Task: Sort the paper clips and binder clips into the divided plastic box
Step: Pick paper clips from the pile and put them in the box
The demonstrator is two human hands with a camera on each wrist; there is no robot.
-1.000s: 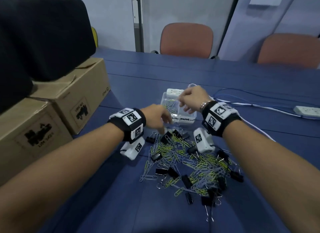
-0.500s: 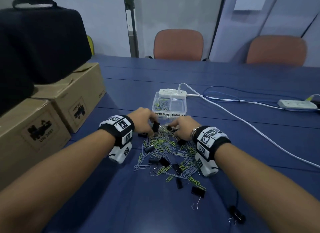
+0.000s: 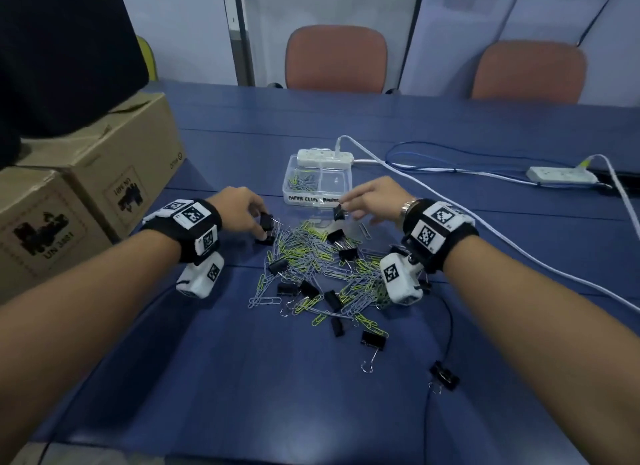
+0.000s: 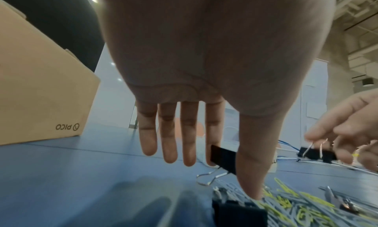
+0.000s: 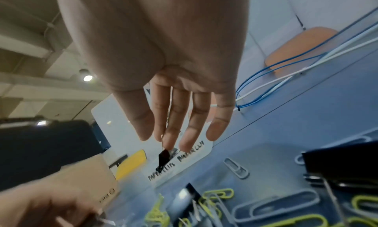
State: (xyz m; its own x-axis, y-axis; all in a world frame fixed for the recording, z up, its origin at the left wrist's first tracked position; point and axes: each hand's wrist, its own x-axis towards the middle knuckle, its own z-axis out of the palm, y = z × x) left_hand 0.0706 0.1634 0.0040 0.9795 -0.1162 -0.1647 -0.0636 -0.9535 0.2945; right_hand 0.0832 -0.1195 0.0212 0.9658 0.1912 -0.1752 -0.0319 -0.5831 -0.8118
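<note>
A heap of grey and yellow-green paper clips mixed with black binder clips lies on the blue table. Just beyond it stands the clear divided box; its left compartment holds paper clips and the right one looks bare. My left hand pinches a black binder clip between thumb and forefinger at the heap's far left edge. My right hand pinches another black binder clip by its wire handles, so that it dangles just in front of the box's labelled wall.
Two cardboard boxes with a black case on top crowd the left side. A white power strip sits right behind the box. White and blue cables run to the right. Stray binder clips lie nearer me.
Both hands were down in the heap half a second ago. Each has now come up with a black binder clip, and the right hand has moved toward the box.
</note>
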